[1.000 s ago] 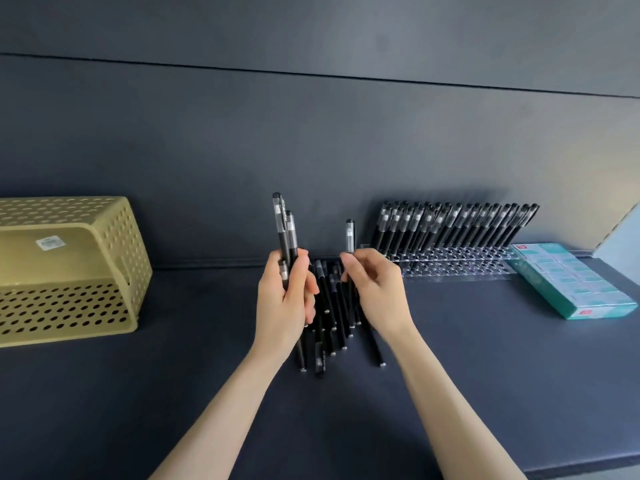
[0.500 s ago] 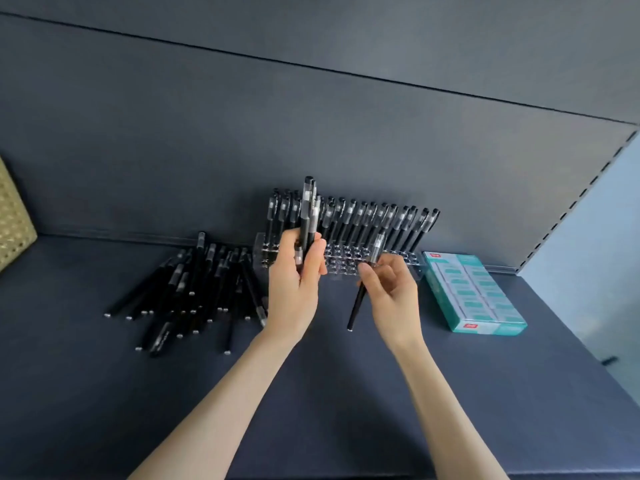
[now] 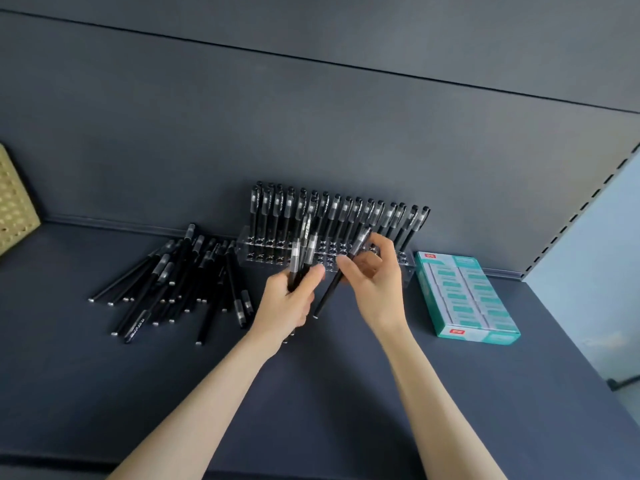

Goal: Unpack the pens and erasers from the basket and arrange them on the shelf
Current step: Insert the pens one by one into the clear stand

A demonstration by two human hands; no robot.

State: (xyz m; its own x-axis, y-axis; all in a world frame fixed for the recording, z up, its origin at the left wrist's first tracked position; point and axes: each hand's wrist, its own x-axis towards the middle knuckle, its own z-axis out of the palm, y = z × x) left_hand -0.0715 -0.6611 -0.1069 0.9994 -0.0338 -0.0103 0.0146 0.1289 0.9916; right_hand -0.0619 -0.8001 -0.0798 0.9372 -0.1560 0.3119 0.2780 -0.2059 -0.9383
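My left hand (image 3: pixel 287 299) grips a small bunch of black pens (image 3: pixel 303 252), caps up, just in front of the clear pen rack (image 3: pixel 263 252). My right hand (image 3: pixel 375 282) pinches a single black pen (image 3: pixel 334 285) that slants down to the left, its tip above the shelf. A row of several capped black pens (image 3: pixel 339 211) stands in the rack's back holes. A loose pile of black pens (image 3: pixel 176 282) lies on the dark shelf (image 3: pixel 311 393) to the left of the rack.
A teal box of erasers (image 3: pixel 465 297) lies flat to the right of the rack. The corner of the yellow perforated basket (image 3: pixel 14 209) shows at the far left. The shelf's back wall rises behind the rack; a slotted upright (image 3: pixel 588 199) bounds the right side.
Both hands moved from the loose pile rightward to the rack, carrying their pens. My view swung right, so the basket slid to the left edge. The right hand's pen tilted toward the rack.
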